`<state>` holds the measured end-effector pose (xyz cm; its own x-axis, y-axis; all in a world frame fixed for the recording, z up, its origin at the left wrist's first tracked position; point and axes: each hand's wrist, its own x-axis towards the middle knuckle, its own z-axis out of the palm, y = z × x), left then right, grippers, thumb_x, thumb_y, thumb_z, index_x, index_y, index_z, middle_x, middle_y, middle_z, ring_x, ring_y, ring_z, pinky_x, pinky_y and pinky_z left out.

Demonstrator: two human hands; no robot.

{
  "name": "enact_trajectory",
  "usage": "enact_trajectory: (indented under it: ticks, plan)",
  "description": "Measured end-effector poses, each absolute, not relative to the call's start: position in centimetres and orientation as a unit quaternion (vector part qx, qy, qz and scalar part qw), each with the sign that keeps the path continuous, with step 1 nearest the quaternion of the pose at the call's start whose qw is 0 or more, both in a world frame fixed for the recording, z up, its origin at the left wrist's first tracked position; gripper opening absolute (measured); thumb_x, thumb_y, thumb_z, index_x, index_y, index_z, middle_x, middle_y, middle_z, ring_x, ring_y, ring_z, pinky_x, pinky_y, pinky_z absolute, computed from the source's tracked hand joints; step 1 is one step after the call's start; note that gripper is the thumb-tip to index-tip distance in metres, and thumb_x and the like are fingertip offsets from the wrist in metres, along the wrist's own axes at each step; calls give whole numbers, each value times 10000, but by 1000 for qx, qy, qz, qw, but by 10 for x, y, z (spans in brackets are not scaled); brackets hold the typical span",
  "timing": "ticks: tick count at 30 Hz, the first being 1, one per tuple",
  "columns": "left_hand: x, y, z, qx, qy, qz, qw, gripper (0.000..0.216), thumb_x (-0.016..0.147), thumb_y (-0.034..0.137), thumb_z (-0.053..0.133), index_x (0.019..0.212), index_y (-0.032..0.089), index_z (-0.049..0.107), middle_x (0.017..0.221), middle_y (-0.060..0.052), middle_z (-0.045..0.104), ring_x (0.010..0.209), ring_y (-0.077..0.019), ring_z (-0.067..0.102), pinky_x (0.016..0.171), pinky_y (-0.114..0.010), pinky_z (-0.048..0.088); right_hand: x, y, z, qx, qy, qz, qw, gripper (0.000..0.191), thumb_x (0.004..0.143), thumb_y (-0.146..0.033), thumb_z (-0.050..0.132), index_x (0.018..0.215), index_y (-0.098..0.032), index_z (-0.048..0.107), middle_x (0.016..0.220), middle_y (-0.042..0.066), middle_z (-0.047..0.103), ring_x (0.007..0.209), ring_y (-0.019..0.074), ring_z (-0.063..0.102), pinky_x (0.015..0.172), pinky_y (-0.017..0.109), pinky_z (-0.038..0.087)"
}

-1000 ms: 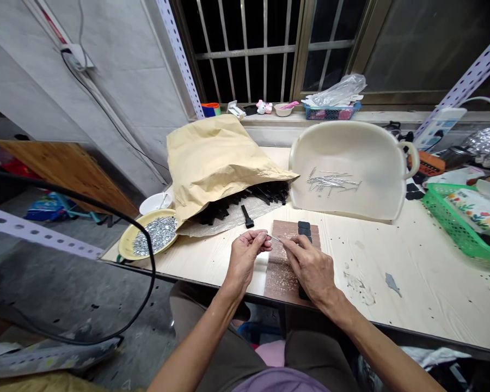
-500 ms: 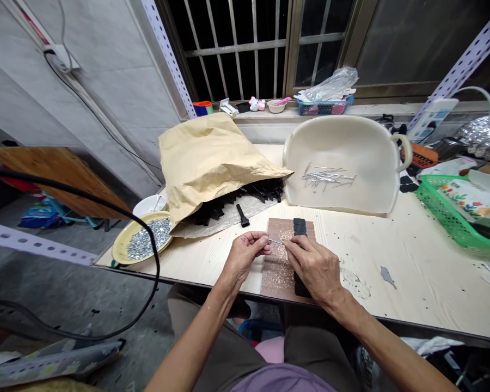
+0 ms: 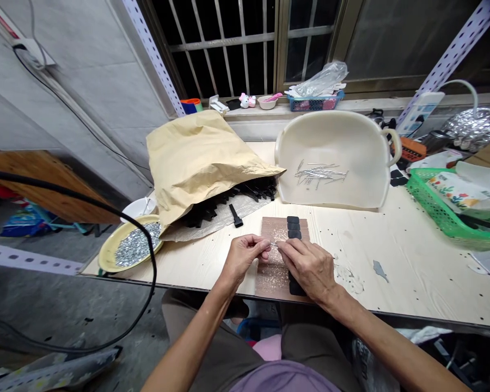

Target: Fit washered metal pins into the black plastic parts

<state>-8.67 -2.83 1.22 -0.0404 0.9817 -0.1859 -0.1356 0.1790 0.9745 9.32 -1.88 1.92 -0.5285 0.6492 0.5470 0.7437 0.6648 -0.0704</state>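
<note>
Between my two hands is a thin metal rod (image 3: 274,244), held over a brown board (image 3: 268,275). My left hand (image 3: 245,256) is closed in a pinch at one end of the rod. The fingertips of my right hand (image 3: 309,267) pinch its other end, partly hiding it. Rounded black pads (image 3: 294,226) lie in a row along the board, some of them covered by my right hand. Several similar silvery rods (image 3: 322,173) rest in a white plastic basin (image 3: 330,197) behind the board.
A paper bag (image 3: 204,158) spills black strips (image 3: 200,215), and one black piece (image 3: 236,216) lies in front. At left stands a yellow bowl (image 3: 106,263) of small metal parts (image 3: 134,245). A green basket (image 3: 445,220) is at right. A black cable (image 3: 153,267) loops past the table's left end.
The whole view has shifted, so the table things appear slightly farther left. My hands have drawn a little closer together, and less of the rod shows between them.
</note>
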Motion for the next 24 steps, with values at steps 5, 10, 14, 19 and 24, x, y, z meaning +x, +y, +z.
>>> enact_trajectory:
  ticks: [5,10,14,19,24]
  plan:
    - [-81,-28,14,417,530,491,552,265,730,358,699,755,104,632,561,-3,617,513,-92,570,542,-197,466,92,-17,19,-414,-868,-82,261,169,932,-234,454,923,-213,621,805,9,631,718,137,515,662,280,299]
    - [-77,-26,11,428,518,493,553,265,730,365,696,763,117,607,580,0,623,534,-99,578,555,-210,483,91,-16,18,-435,-862,-65,252,192,926,-255,445,850,-184,607,748,16,594,648,128,489,631,269,295]
    - [-77,-25,7,426,518,487,559,268,737,381,684,755,128,597,577,-1,623,520,-103,576,549,-218,479,91,-16,17,-433,-864,-78,246,230,931,-236,419,812,-177,608,729,30,595,659,138,510,644,278,306]
    - [-77,-27,7,462,534,477,524,255,736,375,684,756,133,604,587,-7,627,541,-111,585,558,-214,467,93,-10,10,-462,-830,179,257,240,934,-278,396,795,-191,571,737,1,606,651,123,552,577,229,351]
    - [-75,-25,11,443,518,487,546,278,720,389,699,752,134,593,593,-4,622,536,-106,582,555,-211,473,92,-9,8,-472,-788,275,283,202,926,-309,427,835,-208,577,758,-22,619,669,120,572,566,213,375]
